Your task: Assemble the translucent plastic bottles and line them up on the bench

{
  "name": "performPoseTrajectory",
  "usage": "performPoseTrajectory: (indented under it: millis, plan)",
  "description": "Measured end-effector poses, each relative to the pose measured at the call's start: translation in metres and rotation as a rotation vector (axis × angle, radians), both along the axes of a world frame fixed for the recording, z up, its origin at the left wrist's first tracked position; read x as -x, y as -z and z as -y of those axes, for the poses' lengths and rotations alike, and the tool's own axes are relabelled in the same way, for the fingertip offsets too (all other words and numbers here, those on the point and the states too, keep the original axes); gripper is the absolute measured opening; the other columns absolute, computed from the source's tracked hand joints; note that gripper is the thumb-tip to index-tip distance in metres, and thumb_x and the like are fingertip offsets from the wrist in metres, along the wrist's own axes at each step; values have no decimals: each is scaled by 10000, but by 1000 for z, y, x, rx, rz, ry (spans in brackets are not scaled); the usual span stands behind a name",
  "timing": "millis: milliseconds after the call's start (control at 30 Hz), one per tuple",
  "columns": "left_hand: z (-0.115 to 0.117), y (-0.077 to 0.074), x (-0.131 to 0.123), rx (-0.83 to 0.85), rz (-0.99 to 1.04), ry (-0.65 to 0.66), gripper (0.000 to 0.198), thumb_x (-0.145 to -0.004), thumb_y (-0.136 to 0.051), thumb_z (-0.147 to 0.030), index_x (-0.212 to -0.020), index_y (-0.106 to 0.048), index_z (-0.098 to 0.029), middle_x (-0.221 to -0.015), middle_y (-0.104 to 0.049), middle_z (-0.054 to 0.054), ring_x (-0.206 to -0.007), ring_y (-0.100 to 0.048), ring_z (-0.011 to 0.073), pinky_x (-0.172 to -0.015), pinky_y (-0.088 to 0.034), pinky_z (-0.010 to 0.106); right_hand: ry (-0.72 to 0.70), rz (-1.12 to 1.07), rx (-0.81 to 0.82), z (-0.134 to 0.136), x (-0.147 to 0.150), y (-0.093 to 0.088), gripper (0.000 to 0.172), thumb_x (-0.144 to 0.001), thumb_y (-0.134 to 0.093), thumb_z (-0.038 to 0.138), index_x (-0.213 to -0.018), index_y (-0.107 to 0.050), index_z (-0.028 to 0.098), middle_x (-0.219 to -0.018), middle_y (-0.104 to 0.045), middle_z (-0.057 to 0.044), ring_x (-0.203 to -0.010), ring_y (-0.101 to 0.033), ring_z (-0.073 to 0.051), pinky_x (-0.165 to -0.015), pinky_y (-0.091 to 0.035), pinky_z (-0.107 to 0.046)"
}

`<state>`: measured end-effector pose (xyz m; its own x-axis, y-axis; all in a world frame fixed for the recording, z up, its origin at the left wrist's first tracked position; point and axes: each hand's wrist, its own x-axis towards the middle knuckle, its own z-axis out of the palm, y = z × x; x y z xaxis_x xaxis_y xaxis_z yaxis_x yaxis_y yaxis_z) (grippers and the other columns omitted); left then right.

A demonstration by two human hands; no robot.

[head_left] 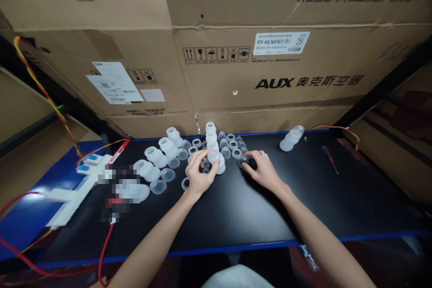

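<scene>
My left hand (201,174) is curled at the middle of the table, thumb and fingertips around a translucent domed cap (213,156). Just beyond and partly behind that cap is a wavy white bottle (221,164), one of a row running away from me. To the right, my right hand (260,167) bends its thumb and forefinger around a clear dome cover (241,161) low over the black tabletop. Between the hands and farther back lie several clear covers (225,152) and ring collars (236,153). Some small parts are hidden behind my left fingers.
More white bottles (155,157) and clear covers (158,186) line the left side. A power strip (81,189) with red cables lies at far left. One assembled bottle (292,138) and a screwdriver (330,159) are at right. A large cardboard box (216,85) walls the back.
</scene>
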<state>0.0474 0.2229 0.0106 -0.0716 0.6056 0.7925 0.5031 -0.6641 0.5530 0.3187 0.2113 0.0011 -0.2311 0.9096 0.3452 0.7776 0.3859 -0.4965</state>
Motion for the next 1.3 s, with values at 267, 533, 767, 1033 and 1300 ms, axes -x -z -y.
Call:
performPoseTrajectory:
  millis: [267,533,767,1033,1300]
  plan:
    - [-1,6,-7,76,-14,170,344,-904,-799,-260,-1232,-726,-186,-1019,-715,58,-637,-538,87,-528,-430,211,-16,42,1,1,1,-2,230,-1019,-677,331,-1223,-662,227,-1213,-747,-114,-1108,-631,-327,-962,-468,-441]
    - [15,4,-17,94,-69,291,379,-913,-763,-254,-1281,-706,-186,-1085,-738,88,-672,-601,115,-576,-514,248,-102,-125,-251,13,11,-9,540,-1074,-590,443,-1556,-497,219,-1531,-578,-191,-1370,-576,-380,-1105,-472,-551]
    - [31,19,-31,24,-148,405,695,-818,-804,-244,-1463,-549,-191,-1318,-719,165,-1157,-740,314,-972,-642,468,-356,-255,-376,32,35,-13,615,-1031,-650,254,-1619,-470,279,-1398,-722,-138,-1217,-719,-312,-989,-556,-466]
    - [28,27,-36,276,-63,413,455,-873,-803,-266,-1302,-662,-210,-1217,-768,112,-1098,-765,265,-979,-638,431,-251,-517,-231,25,28,-13,553,-1010,-723,270,-1544,-580,296,-1228,-718,-112,-1073,-702,-273,-960,-594,-439]
    - [30,17,-24,369,89,456,413,-920,-789,-381,-1277,-749,-177,-1171,-802,117,-961,-783,250,-854,-645,367,-407,-895,270,19,18,-16,378,-1016,-742,474,-1326,-701,261,-1339,-672,-121,-1173,-703,-269,-1021,-592,-410]
